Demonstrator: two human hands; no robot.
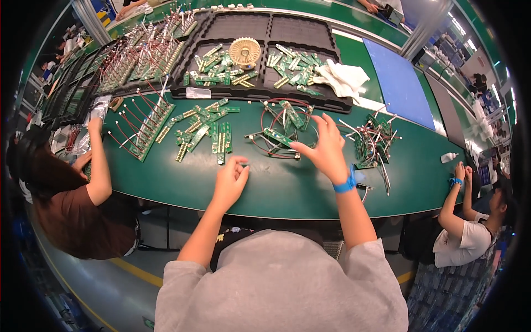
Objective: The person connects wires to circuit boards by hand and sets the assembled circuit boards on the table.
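Observation:
My left hand [230,180] hovers over the near part of the green table, its fingers curled in; whether something small sits between thumb and index finger, I cannot make out. Just beyond it lie narrow green circuit boards [222,141] in a loose pile. My right hand [325,148] has thumb and fingers spread wide apart. Its thumb tip is close to the end of a green circuit board [278,136], among red and black wires. Another circuit board [291,114] lies just beyond. A blue band [345,182] circles my right wrist.
A black tray [265,93] holds circuit boards, a yellowish ribbed wheel [244,52] and a white cloth [341,77]. Wired boards [145,133] stand at left; a tangled heap of boards and wires [376,141] lies at right. Co-workers sit on both sides. A white bottle [449,157] is far right.

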